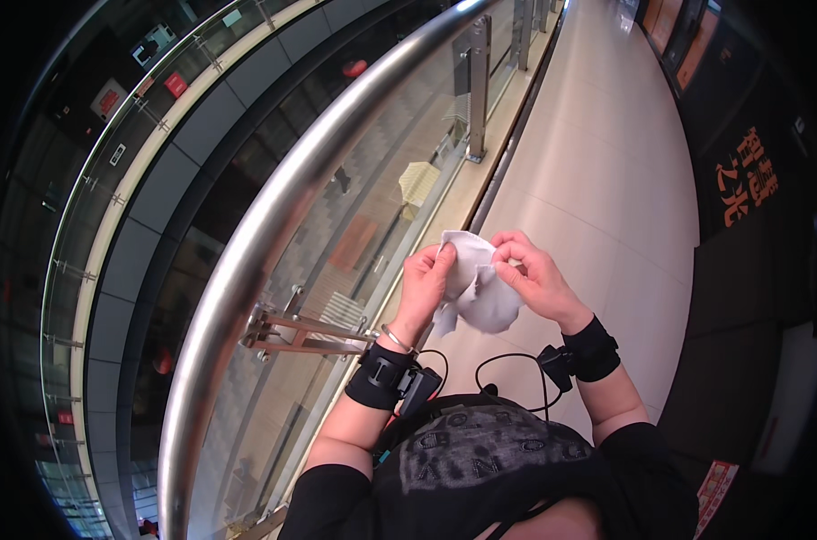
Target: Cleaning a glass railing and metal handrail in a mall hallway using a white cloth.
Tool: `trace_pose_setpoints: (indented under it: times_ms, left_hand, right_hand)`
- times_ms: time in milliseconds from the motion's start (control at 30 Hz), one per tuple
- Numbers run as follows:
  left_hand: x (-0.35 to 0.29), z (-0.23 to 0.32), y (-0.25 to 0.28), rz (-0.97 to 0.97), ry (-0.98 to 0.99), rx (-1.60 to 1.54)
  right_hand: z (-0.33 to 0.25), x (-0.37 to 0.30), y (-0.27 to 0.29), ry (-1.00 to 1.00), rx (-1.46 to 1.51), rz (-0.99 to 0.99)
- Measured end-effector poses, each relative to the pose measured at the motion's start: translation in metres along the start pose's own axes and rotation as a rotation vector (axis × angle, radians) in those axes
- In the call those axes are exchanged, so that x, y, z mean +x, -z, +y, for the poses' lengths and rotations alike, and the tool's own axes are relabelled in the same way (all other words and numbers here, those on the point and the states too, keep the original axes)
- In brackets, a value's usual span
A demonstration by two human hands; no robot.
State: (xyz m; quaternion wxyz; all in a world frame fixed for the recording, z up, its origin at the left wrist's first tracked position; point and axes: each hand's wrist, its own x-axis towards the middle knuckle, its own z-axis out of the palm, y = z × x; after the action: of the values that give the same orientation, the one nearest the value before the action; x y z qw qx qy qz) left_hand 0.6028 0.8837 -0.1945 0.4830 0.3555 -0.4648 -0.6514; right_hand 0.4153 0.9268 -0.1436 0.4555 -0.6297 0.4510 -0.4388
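A thin white cloth (491, 304) hangs in loose folds between my two hands, in front of my body. My left hand (424, 281) pinches its upper left corner between thumb and fingers. On the other side, my right hand (532, 272) grips the upper right edge with bent fingers. The lower part of the cloth droops freely below both hands. Black straps with small devices wrap both my wrists, and a metal bangle (395, 339) circles the left one.
A thick steel handrail (273, 193) with glass panels runs along my left, above a lower floor. Metal posts (478, 90) hold the glass. Pale tiled walkway (597, 171) stretches ahead and to the right. A dark wall (741, 270) borders the far right. Black cables (507, 357) loop near my waist.
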Motion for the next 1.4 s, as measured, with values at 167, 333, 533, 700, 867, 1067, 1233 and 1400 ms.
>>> trace_pose_setpoints:
  times_ms: [167, 333, 533, 700, 867, 1067, 1233, 1400]
  left_hand:
    - [-0.002, 0.005, -0.012, -0.083, -0.018, 0.024]
    - [0.005, -0.015, -0.002, 0.158, -0.077, 0.143]
    - [0.009, -0.012, 0.005, 0.180, -0.039, 0.057]
    - [0.019, -0.008, 0.019, 0.305, -0.043, 0.148]
    - [0.016, -0.005, 0.012, 0.209, -0.016, 0.148]
    - [0.003, 0.001, -0.008, -0.137, 0.051, -0.029]
    - [-0.007, 0.014, -0.009, -0.239, 0.010, 0.235]
    - [-0.009, 0.009, -0.005, -0.261, 0.012, 0.204]
  right_hand:
    - [-0.003, 0.003, -0.007, 0.288, -0.276, 0.158]
    - [-0.011, 0.004, -0.017, 0.412, -0.378, 0.346]
    - [0.005, 0.005, -0.009, 0.074, -0.092, 0.319]
    - [0.003, 0.005, -0.003, -0.017, -0.003, 0.312]
    - [0.000, 0.008, -0.007, -0.080, 0.146, 0.150]
    - [0.006, 0.013, -0.018, -0.097, 0.226, 0.013]
    - [0.002, 0.013, -0.023, -0.116, 0.077, 0.156]
    - [0.008, 0.013, -0.026, -0.068, -0.072, 0.205]
